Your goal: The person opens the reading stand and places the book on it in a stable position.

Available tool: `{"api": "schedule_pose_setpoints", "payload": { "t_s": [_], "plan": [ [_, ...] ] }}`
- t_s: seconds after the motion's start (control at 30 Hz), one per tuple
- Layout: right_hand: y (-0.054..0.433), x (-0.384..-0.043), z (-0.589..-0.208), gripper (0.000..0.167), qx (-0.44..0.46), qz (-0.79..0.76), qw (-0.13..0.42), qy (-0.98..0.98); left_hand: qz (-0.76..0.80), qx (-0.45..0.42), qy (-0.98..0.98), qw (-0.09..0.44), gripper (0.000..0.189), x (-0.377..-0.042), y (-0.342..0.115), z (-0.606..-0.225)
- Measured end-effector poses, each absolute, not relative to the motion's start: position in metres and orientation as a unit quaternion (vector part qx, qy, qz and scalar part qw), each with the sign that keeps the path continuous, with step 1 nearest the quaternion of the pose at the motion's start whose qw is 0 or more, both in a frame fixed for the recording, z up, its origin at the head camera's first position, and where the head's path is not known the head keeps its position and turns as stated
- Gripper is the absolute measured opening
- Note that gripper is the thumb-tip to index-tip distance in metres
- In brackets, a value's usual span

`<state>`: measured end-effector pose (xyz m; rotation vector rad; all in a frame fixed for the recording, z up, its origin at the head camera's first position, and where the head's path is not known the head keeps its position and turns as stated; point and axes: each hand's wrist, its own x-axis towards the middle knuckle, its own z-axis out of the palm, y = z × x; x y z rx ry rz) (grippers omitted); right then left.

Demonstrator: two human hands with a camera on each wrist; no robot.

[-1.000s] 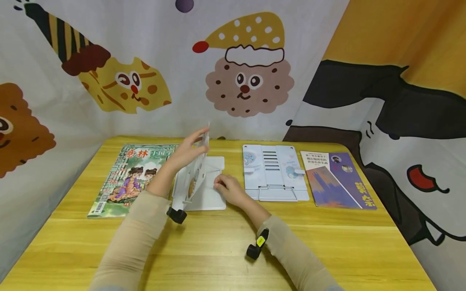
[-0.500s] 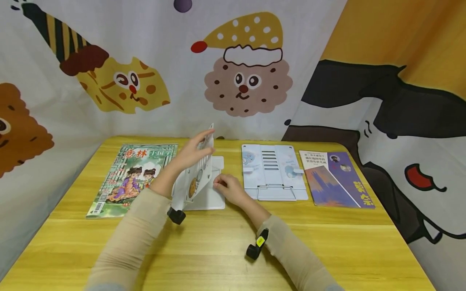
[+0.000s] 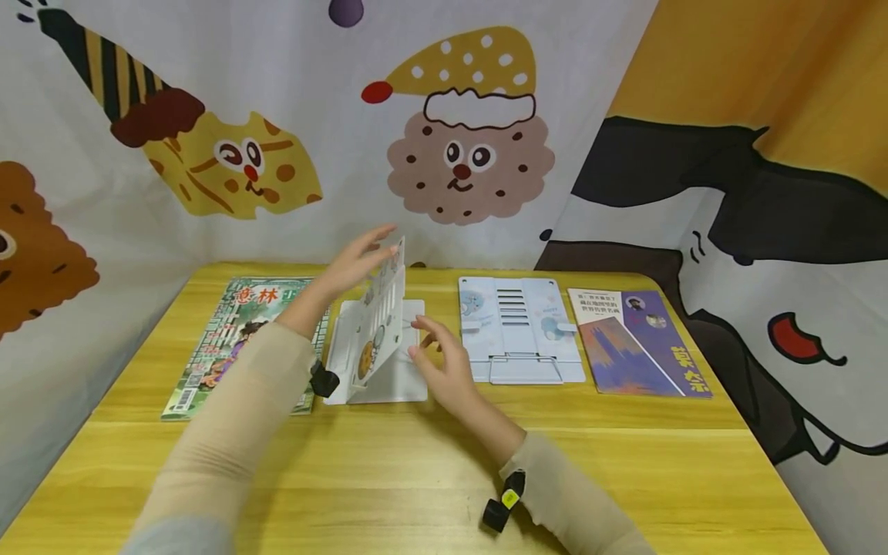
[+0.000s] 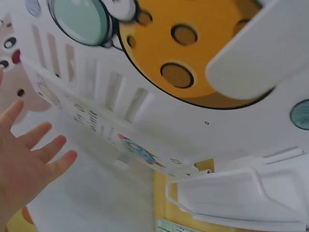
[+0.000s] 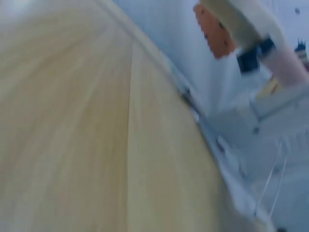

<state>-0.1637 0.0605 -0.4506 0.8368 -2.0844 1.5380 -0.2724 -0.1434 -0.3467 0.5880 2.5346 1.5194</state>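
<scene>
A white folding book stand (image 3: 380,327) with cartoon prints stands on the table, its slotted panel raised steeply above a flat base (image 3: 395,389). My left hand (image 3: 350,264) is at the panel's top edge, its fingers extended and gripping nothing. In the left wrist view that hand (image 4: 26,166) shows spread fingers beside the printed panel (image 4: 159,121). My right hand (image 3: 451,370) hovers at the stand's right side, thumb and fingers apart and loosely bent. The right wrist view is blurred and shows part of the stand (image 5: 285,159) but no right hand.
A second, pale blue book stand (image 3: 516,324) lies folded flat to the right. Beyond it is a purple book (image 3: 645,347). A green magazine (image 3: 229,347) lies at the left, partly behind my left forearm. A cartoon-printed curtain (image 3: 277,247) hangs behind the wooden table (image 3: 402,478).
The panel has swung a little more upright. My left hand has loosened from its top edge and shifted left and up. My right hand has opened its fingers and lifted from the base.
</scene>
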Motion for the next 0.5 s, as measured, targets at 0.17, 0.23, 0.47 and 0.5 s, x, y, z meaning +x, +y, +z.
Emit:
{"api": "schedule_pose_setpoints", "payload": {
  "t_s": [0.17,0.23,0.47,0.5],
  "plan": [
    [0.047,-0.154,-0.437,0.051,0.36,0.534,0.279,-0.712,0.522,0.199,0.825,0.083,0.058,-0.276,-0.14,-0.346],
    [0.043,-0.151,-0.434,0.055,0.367,0.525,0.295,-0.708,0.522,0.209,0.823,0.083,0.059,-0.28,-0.139,-0.354],
    [0.034,-0.146,-0.436,0.053,0.323,0.514,0.309,-0.732,0.534,0.216,0.815,0.062,0.056,-0.292,-0.134,-0.375],
    [0.034,-0.145,-0.436,0.052,0.317,0.512,0.31,-0.736,0.536,0.216,0.814,0.06,0.055,-0.292,-0.134,-0.375]
  ]
}}
